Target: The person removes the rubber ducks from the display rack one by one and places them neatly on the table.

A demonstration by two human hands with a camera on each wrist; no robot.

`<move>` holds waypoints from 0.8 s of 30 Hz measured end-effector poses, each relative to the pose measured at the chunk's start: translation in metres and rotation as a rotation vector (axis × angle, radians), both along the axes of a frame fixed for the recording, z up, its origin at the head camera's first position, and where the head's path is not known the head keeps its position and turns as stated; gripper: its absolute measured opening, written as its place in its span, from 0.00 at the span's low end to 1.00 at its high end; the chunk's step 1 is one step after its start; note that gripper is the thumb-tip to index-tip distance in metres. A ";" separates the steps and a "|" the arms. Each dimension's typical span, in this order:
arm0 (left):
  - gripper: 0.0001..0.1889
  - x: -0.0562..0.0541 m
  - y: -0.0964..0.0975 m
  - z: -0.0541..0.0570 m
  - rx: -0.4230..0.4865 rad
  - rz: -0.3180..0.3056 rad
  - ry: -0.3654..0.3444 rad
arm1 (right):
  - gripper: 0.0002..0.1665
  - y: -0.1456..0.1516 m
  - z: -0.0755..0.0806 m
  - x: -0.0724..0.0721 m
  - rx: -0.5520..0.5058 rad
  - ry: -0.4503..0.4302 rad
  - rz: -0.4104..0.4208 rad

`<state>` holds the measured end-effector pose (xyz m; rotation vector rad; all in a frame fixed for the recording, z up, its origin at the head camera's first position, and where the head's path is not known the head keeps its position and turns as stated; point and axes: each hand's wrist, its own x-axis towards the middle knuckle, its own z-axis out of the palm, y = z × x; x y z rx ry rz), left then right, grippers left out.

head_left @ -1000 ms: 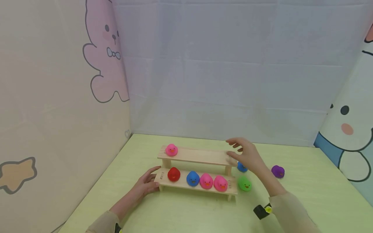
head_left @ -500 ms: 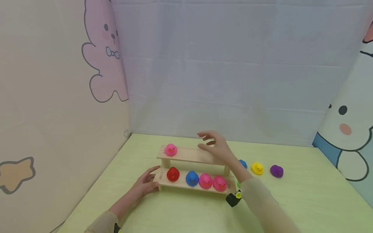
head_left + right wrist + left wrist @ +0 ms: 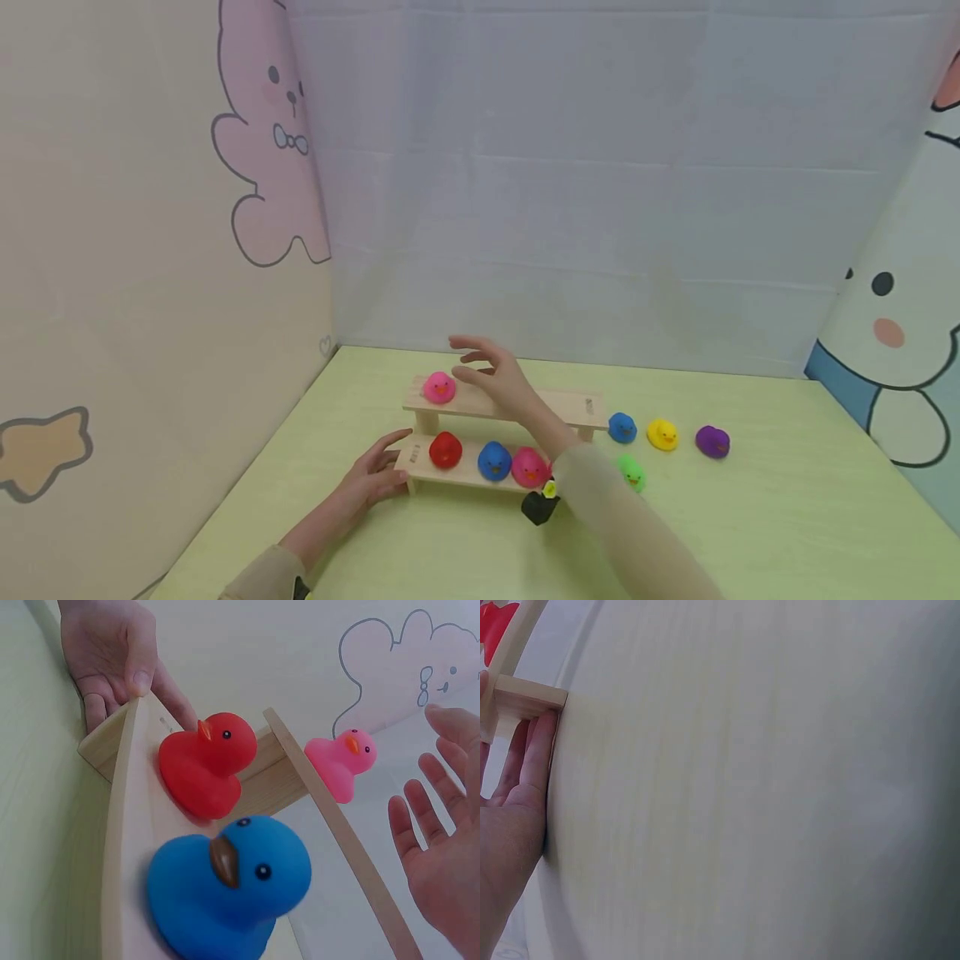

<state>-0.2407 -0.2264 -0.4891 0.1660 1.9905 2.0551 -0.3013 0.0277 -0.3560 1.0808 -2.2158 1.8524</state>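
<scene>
A two-tier wooden shelf [image 3: 555,402] stands on the table. My left hand [image 3: 372,472] grips the left end of its lower tier; in the right wrist view the thumb [image 3: 140,679] lies on the board's corner. On the upper tier sits a pink rubber duck [image 3: 439,387]. My right hand [image 3: 498,379] hovers over that tier, just right of the pink duck, fingers spread and holding nothing. Along the lower tier are a red duck [image 3: 446,450], a blue duck [image 3: 495,461] and another pink duck [image 3: 530,467]. My right forearm hides the right part of this tier.
Right of the shelf, on the pale table [image 3: 810,508], lie a blue duck [image 3: 622,427], a yellow duck [image 3: 663,434], a purple duck [image 3: 712,442] and a green duck [image 3: 632,473]. A white curtain [image 3: 570,208] closes off the back.
My right hand has moved left above the upper tier, from its right end to near the pink duck. The yellow duck has come into sight. My left hand stays on the shelf.
</scene>
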 end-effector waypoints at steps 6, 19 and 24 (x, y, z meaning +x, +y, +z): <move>0.35 0.000 0.001 0.000 0.009 0.004 -0.005 | 0.27 -0.011 -0.006 -0.006 0.011 -0.046 0.019; 0.34 0.001 0.000 0.000 0.025 -0.015 0.015 | 0.22 -0.014 -0.010 -0.002 0.111 -0.065 0.055; 0.34 0.001 -0.001 0.002 0.016 -0.020 0.020 | 0.22 -0.018 -0.022 -0.013 0.156 -0.057 0.028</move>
